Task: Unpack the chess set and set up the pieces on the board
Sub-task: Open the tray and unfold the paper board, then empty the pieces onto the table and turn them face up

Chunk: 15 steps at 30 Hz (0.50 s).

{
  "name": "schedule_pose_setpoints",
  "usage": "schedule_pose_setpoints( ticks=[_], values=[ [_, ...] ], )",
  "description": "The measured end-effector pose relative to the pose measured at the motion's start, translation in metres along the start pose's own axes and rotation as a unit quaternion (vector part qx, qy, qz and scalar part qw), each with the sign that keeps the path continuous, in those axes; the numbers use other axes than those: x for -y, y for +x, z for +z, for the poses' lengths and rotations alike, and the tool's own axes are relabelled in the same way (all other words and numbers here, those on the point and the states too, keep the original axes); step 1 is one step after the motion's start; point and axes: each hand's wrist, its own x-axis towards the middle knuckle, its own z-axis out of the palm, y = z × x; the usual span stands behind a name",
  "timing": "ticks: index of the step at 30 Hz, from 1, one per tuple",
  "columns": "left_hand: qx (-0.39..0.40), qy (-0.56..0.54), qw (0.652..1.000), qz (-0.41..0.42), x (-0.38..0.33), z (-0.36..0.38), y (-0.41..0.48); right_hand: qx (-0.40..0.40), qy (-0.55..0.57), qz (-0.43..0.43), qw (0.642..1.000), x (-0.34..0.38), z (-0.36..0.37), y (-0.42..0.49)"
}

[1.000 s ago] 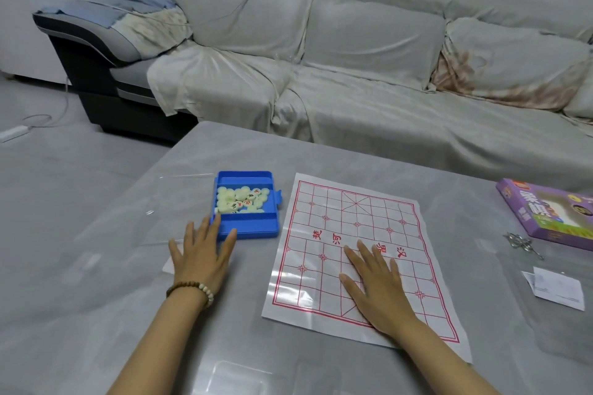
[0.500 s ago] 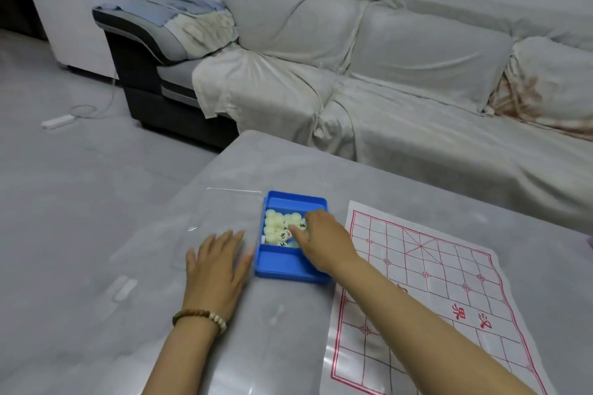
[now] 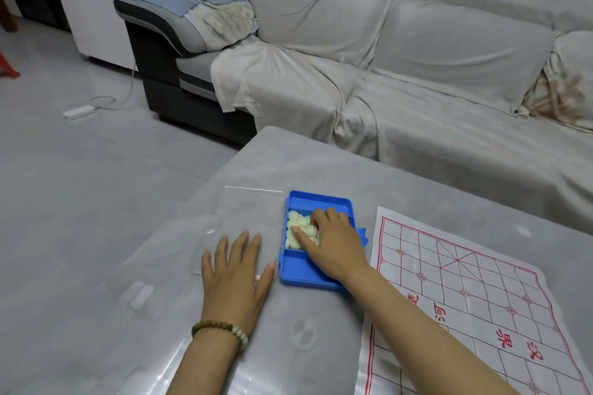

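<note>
Fingers of the right hand (image 3: 337, 245) curl down into the blue box (image 3: 321, 202), with the thumb lying across the heap and the bent fingertips closing round a few of the pale chess pieces (image 3: 293, 228). This hand covers the right half of the far compartment, so only the pieces along the left wall show, and their markings are too small to read. Its forearm crosses the near right corner of the box. The left hand (image 3: 236, 272) lies flat on the table (image 3: 288, 160), palm down, fingers straight and spread, holding nothing; its fingertips rest on the near part of a clear lid (image 3: 244, 202) that lies flat just left of the box, and its thumb tip sits just beside the box's left wall. A bead bracelet (image 3: 221, 330) circles that wrist. To the right of the box lies the board (image 3: 465, 282), a white sheet printed with a red grid and red characters, its left edge close to a small tab on the box's right side. Beyond the table stands a sofa (image 3: 401, 80) draped in pale cloth, with a folded blanket on its dark armrest. On the grey floor to the left lies a white power strip (image 3: 78, 111) with its cable looping toward the sofa.
</note>
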Motion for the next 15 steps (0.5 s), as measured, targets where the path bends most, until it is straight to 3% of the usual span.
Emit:
schedule_pose_setpoints(
  ticks=[15],
  values=[
    [-0.023,-0.028,0.999,0.02,0.0046,0.0011,-0.0019,-0.009,0.044,-0.033,0.998,0.0002,-0.0042,0.0004]
  ],
)
